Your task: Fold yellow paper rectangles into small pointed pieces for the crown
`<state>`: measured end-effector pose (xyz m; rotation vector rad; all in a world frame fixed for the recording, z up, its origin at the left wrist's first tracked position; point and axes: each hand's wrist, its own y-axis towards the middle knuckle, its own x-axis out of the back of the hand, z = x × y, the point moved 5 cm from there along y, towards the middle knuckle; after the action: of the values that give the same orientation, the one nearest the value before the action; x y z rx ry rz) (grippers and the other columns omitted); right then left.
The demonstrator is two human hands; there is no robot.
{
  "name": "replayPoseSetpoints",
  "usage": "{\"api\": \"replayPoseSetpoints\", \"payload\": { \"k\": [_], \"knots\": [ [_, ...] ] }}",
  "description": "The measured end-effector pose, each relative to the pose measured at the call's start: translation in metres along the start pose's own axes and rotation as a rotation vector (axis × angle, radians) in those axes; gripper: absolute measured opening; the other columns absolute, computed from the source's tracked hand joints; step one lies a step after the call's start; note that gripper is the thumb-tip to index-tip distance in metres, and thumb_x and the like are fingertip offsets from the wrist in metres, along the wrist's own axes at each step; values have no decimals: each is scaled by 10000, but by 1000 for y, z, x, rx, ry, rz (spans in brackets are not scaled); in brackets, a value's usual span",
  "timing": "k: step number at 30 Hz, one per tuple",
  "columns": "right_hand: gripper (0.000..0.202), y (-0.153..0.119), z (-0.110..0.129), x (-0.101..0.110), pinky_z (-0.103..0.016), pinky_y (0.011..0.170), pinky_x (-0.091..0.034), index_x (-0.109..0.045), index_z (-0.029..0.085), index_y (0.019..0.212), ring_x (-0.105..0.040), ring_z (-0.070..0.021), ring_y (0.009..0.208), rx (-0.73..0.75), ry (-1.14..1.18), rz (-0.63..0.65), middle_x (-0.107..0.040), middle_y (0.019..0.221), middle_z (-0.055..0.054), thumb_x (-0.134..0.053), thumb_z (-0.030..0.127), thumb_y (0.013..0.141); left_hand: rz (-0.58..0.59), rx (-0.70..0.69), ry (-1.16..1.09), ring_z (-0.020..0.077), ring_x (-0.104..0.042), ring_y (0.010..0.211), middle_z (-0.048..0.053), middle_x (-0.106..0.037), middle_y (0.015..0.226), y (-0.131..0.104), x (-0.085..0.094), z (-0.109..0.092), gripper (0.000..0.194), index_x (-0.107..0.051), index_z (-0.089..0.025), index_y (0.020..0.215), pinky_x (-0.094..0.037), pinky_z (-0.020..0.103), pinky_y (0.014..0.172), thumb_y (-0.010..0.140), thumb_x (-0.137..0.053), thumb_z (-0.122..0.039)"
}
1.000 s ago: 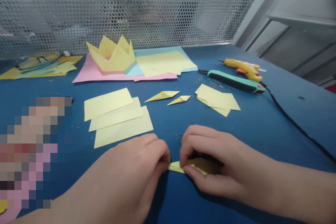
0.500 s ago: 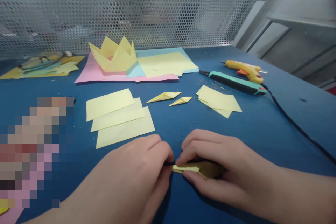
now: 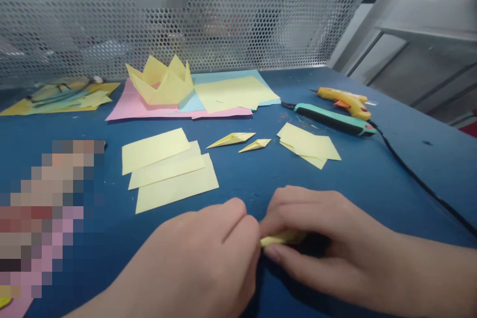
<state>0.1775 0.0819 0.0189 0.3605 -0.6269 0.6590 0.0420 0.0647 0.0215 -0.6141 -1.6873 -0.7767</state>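
Yellow paper (image 3: pixel 280 239) sits — pinched — inside the right hand (image 3: pixel 339 223).

No readable text or numbers

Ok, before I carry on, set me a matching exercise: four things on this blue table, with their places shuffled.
1. folded yellow paper
2. paper crown
3. yellow glue gun
4. two pointed folds

A. beyond the green-and-black tool
B. between two groups of yellow slips
C. in the right hand's pinch
D. above the pink sheet

Pairs: 1-C, 2-D, 3-A, 4-B
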Motion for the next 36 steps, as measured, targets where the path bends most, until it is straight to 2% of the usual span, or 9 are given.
{"api": "replayPoseSetpoints", "payload": {
  "k": [3,4,6,9,12,19,24,31,36],
  "knots": [
    [153,-1,7,0,-209,673,-458,-653,162,773,-571,-106,680,57,-33,15,-648,707,-8,-550,97,867,-49,-91,31,92,-443,462,-52,-482,602,0,-2,-8,233,-444,-247,662,-264,267,393,814,-375,-85],
    [158,-1,9,1,-214,681,-454,-634,164,753,-562,-103,672,57,-38,14,-645,701,-3,-549,87,862,-156,-75,53,95,-396,429,-55,-450,575,0,2,-8,249,-422,-249,643,-228,296,388,816,-350,-86],
    [166,-3,11,2,-220,689,-448,-609,167,724,-550,-97,656,49,-17,3,-635,682,9,-551,80,853,-159,-23,56,90,-429,453,-52,-478,604,1,2,-7,247,-444,-244,655,-266,286,401,839,-365,-99],
    [137,-5,11,4,-219,668,-453,-614,166,720,-561,-98,645,-2,74,-34,-648,678,10,-584,103,837,-74,52,-55,87,-522,552,-54,-536,687,0,2,-2,186,-483,-251,744,-370,233,456,882,-374,-188],
    [120,-6,7,4,-215,643,-468,-643,170,726,-588,-105,636,-74,175,-47,-669,675,5,-621,152,842,12,92,-209,70,-505,550,-67,-527,711,-2,4,-1,108,-467,-254,762,-370,193,442,868,-454,-267],
    [146,-4,5,5,-232,678,-496,-667,184,700,-600,-111,627,-109,262,-63,-673,656,7,-643,182,843,115,177,-483,7,-443,542,-83,-441,633,3,14,-1,274,-445,-200,627,-351,76,491,890,-437,-123],
    [242,-4,8,6,-234,668,-507,-693,171,707,-622,-121,655,-145,350,-39,-690,661,-12,-663,335,883,76,40,-523,5,-491,607,-88,-472,651,4,21,-3,245,-480,-190,667,-391,58,581,892,-443,-99],
    [375,-4,7,4,-294,723,-517,-740,153,722,-637,-153,695,-187,402,72,-722,671,-51,-648,473,896,88,78,-657,-12,-355,524,-106,-329,600,4,22,-1,271,-349,-181,624,-277,55,482,865,-440,-98],
    [452,-1,4,0,-316,805,-453,-757,132,684,-621,-123,607,-170,388,140,-712,566,-42,-635,506,906,119,40,-465,-17,-415,514,-105,-411,592,1,25,-3,282,-399,-190,614,-304,56,491,885,-447,-130]
  ]
}}
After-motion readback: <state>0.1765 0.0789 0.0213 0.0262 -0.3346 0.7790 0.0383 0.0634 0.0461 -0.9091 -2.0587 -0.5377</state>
